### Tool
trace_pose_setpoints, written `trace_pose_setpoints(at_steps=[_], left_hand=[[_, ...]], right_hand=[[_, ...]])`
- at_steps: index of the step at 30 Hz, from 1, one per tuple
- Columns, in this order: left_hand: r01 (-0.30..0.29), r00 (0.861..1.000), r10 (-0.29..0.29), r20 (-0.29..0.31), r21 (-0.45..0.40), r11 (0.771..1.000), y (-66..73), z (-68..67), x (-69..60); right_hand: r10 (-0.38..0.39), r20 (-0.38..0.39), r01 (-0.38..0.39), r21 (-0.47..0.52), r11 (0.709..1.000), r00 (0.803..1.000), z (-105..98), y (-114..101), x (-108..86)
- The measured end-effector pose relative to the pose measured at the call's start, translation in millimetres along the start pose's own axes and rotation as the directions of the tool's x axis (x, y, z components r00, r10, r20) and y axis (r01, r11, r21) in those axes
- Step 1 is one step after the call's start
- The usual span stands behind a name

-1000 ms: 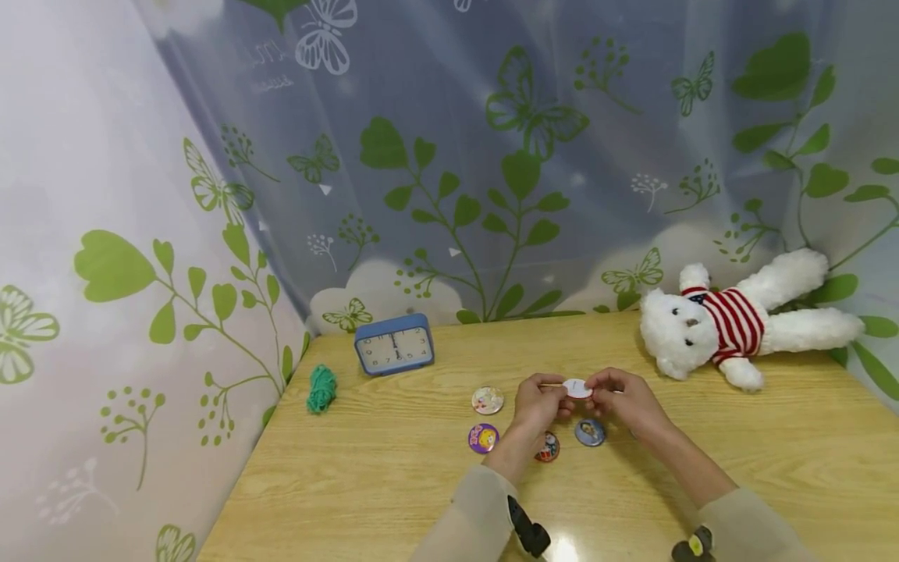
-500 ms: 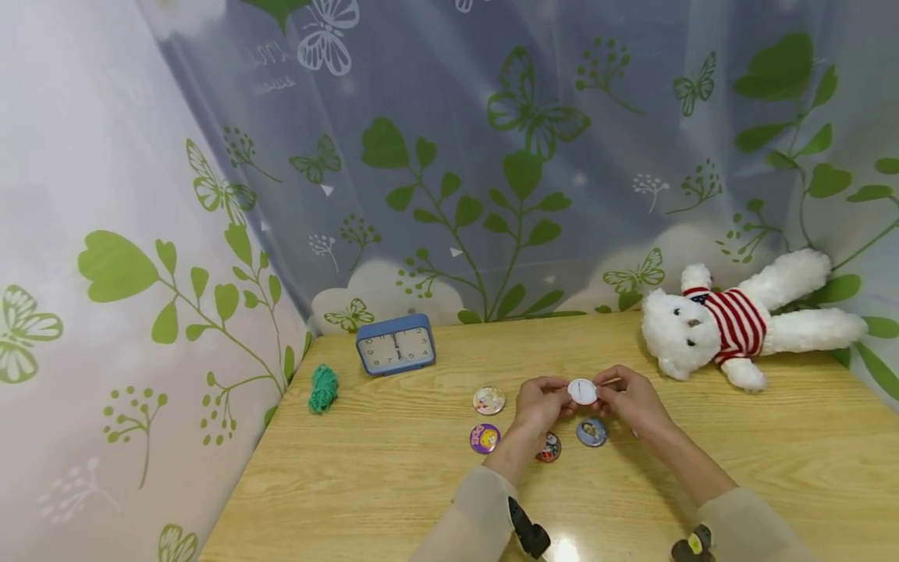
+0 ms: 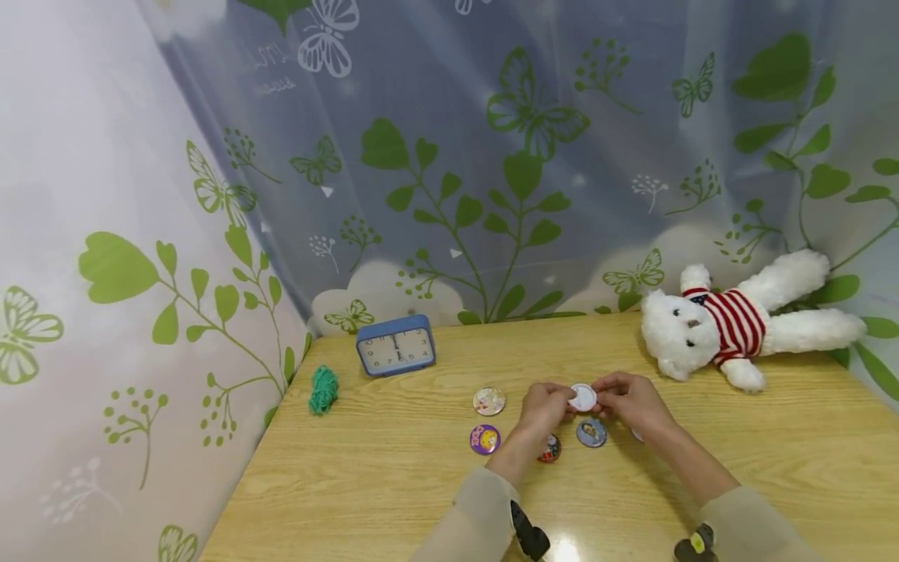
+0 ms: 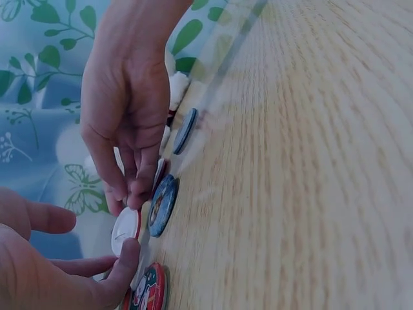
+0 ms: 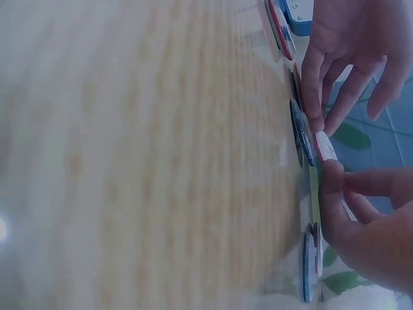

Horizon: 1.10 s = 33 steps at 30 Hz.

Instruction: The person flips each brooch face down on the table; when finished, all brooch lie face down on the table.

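Observation:
Both hands pinch one round button badge (image 3: 584, 397) just over the table, its white back with the pin toward the head camera and a red rim showing. My left hand (image 3: 545, 409) grips the left edge, thumb on the back. My right hand (image 3: 637, 403) pinches the right edge with thumb and fingers. Close below lie a blue badge (image 3: 591, 433) and a dark red badge (image 3: 551, 449), partly covered by the left wrist. To the left are a cream badge (image 3: 488, 401) and a purple badge (image 3: 485, 439). Another badge (image 3: 637, 435) is mostly hidden beneath the right hand.
A blue clock (image 3: 396, 346) stands at the back left of the wooden table (image 3: 365, 468), with a green yarn bundle (image 3: 323, 390) beside it. At the back right a white teddy bear (image 3: 737, 321) in a striped sweater lies on its side. A patterned curtain (image 3: 449, 195) hangs behind.
The held badge has tilted so its white back shows more fully, and it sits slightly lower. My left thumb has come over its back. The other things have stayed put.

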<state>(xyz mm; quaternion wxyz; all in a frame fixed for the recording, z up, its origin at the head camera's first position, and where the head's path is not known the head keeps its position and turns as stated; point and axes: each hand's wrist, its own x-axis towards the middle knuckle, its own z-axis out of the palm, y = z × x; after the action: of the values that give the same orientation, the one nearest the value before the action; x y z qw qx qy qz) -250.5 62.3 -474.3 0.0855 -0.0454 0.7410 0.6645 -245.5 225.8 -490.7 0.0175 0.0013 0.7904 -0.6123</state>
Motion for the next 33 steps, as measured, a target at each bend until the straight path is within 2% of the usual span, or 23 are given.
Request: trace_pose_setpoints(at_steps=[8,15,19,25,33], left_hand=[[-0.022,1.0,0.022,0.001,0.019,1.0,-0.9,2.9,-0.6],[-0.045,0.999,0.047,-0.019,0.097,0.994,1.6,4.8,-3.0],[-0.039,0.999,0.039,0.001,0.107,0.993,2.9,4.5,-4.9],[-0.043,0.999,0.045,-0.009,0.142,0.989,3.9,4.5,-7.3],[-0.039,0.999,0.043,-0.027,0.11,0.993,3.5,5.5,-7.8]], right_hand=[[0.023,0.021,-0.024,0.015,1.0,1.0,-1,0,0.0],[0.042,0.066,-0.039,-0.042,0.998,0.997,-4,-5,-3.2],[0.057,0.077,-0.05,-0.079,0.996,0.995,-5,-7,-4.2],[0.056,0.088,-0.047,-0.095,0.994,0.995,-6,-10,-4.8],[0.061,0.079,-0.05,-0.129,0.99,0.995,-6,-11,-6.3]])
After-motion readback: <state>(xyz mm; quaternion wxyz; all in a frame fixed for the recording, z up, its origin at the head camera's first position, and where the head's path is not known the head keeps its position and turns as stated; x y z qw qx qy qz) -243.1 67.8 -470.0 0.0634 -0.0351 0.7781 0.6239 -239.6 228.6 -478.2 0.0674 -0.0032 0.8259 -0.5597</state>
